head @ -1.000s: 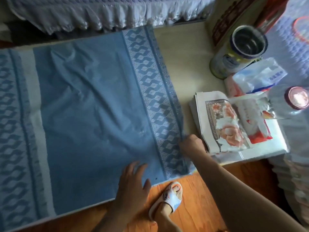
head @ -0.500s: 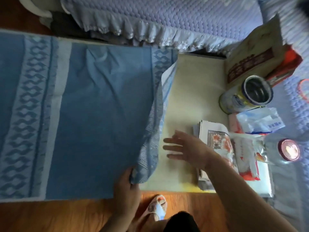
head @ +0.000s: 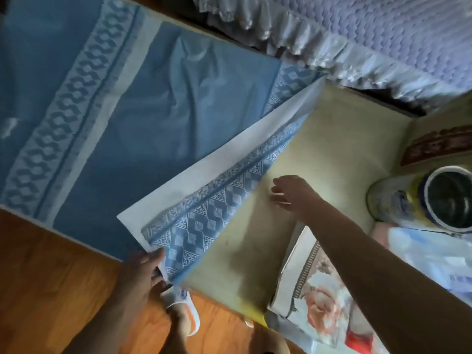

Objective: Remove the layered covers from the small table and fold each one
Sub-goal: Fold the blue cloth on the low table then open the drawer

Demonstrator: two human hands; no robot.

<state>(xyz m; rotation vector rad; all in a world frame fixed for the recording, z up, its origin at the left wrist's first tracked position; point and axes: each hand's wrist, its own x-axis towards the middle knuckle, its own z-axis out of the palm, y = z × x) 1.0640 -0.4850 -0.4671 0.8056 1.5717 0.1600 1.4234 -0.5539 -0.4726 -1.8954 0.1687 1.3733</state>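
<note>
two hands work at a small table [head: 332,139]: the left hand [head: 143,272] pinches the near corner of a blue patterned cover [head: 127,129], peeled back in a triangular flap showing its white underside, while the right hand [head: 293,192] hovers with fingers spread, grasping nothing, over the bared cream tabletop. compared with half a second ago, the flap lies further back and more tabletop is exposed between the fold edge and a folded floral cloth [head: 314,297] and tin can [head: 439,198] at right.
</note>
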